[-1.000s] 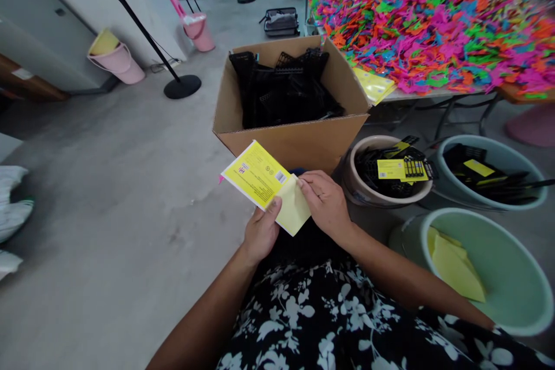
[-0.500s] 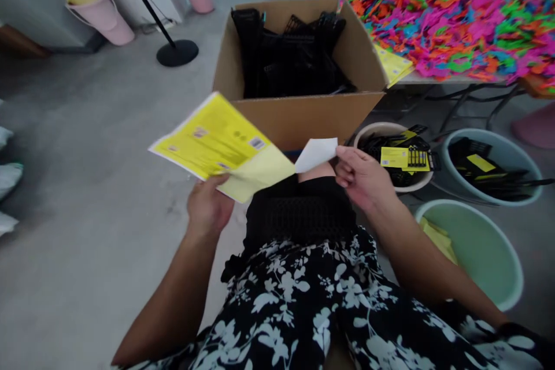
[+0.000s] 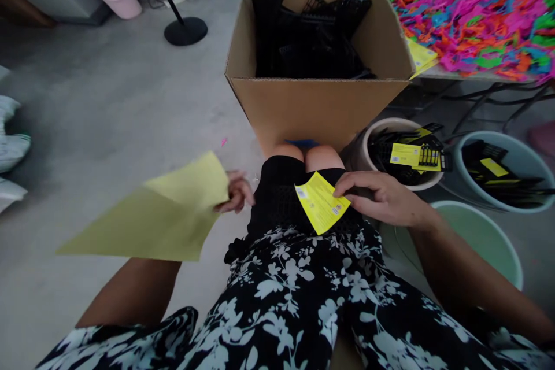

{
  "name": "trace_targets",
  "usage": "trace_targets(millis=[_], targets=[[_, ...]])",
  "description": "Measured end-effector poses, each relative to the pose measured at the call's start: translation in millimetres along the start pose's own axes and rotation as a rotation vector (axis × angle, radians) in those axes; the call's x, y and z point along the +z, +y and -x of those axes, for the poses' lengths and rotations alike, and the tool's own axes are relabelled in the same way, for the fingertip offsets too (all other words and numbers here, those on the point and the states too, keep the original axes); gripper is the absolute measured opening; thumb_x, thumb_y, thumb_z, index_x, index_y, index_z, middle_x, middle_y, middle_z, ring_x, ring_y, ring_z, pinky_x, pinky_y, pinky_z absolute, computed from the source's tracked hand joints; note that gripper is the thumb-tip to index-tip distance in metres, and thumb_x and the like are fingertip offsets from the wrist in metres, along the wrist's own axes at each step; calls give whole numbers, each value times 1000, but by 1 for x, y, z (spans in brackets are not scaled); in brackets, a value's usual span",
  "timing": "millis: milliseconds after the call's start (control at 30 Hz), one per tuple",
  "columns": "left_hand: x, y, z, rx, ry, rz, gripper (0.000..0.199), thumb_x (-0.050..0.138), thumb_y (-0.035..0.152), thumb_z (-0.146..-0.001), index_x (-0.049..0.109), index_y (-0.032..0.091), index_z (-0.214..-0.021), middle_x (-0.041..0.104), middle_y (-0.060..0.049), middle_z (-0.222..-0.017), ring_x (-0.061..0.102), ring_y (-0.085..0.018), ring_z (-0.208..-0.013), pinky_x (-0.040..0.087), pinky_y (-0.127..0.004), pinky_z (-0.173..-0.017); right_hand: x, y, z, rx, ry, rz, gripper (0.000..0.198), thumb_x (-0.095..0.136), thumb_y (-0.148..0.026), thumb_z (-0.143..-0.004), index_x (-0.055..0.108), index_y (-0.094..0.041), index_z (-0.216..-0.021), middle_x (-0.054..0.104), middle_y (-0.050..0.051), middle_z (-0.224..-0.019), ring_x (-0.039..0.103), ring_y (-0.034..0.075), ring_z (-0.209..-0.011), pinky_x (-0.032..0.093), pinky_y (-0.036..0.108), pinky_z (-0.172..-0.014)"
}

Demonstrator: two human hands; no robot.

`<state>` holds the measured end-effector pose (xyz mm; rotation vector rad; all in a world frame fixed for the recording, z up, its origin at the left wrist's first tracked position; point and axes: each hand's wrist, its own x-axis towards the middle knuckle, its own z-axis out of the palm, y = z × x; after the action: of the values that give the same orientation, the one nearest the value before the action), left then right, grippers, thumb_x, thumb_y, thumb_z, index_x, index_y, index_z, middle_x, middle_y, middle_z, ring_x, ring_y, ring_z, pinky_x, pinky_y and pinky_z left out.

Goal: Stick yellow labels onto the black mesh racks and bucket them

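Observation:
My left hand [image 3: 236,192] is closed on the edge of a large pale yellow sheet [image 3: 160,208], whose plain side faces up. The sheet tilts down to the left and hides part of my forearm. Between thumb and fingers of my right hand [image 3: 377,193] is a small bright yellow printed label [image 3: 321,203], with a barcode and fine text. It lies over a dark, grid-patterned piece [image 3: 281,208] on my lap, which hardly stands out from the black cloth. I cannot tell whether the label touches it.
Ahead stands an open cardboard box [image 3: 321,104] full of black plastic parts. To the right are a beige bucket [image 3: 368,153], a pale blue tub [image 3: 511,137] and a green tub [image 3: 489,231]. Behind them, a table bears a heap of colourful pieces [image 3: 477,17]. A black stand base [image 3: 185,31] is at left.
The sheet in my left hand has swung left and turned plain side up. My right hand has lowered the label over my lap; its printed side now shows instead of the white one.

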<state>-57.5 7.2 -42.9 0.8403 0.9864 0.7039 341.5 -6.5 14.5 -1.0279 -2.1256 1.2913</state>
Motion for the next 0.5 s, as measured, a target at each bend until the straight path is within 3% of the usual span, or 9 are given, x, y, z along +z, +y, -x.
trace_targets(millis=[67,133,267,367,500], targets=[[24,0,-2,-185,-196,-235,39,61,56,-95,78,21,-92,48,2,-39,29,-11,-32,34,-27,-41,1,-3,-7,-22,-91,-33,23,60,-22,-88,77,-27,-103,77,2,-98,69,20,-86,53,31,-79],[41,4,-4,-265,-268,-375,37,65,57,-93,76,23,-100,51,3,-43,33,-11,-35,23,-25,-40,2,-4,-15,-54,-161,-53,22,58,-23,-87,77,-25,-100,77,2,-94,68,19,-84,52,31,-78],[58,7,-5,-190,-336,-522,32,70,52,-91,76,24,-106,63,2,-64,51,-12,-53,35,-23,-50,10,-1,-27,-98,-175,-2,16,59,-23,-87,74,-22,-91,74,1,-86,66,16,-78,49,28,-76],[59,0,-5,-124,-293,-655,27,72,46,-88,76,24,-104,70,1,-83,58,-13,-69,41,-23,-61,16,7,-33,-95,-181,65,12,61,-19,-85,72,-21,-90,72,1,-86,63,15,-77,47,27,-74],[58,-8,-2,-143,-237,-680,28,74,44,-88,72,23,-105,64,3,-75,52,-11,-65,38,-22,-58,19,18,-38,-34,-231,117,17,59,-15,-82,69,-20,-95,71,1,-89,61,14,-76,45,25,-70]])
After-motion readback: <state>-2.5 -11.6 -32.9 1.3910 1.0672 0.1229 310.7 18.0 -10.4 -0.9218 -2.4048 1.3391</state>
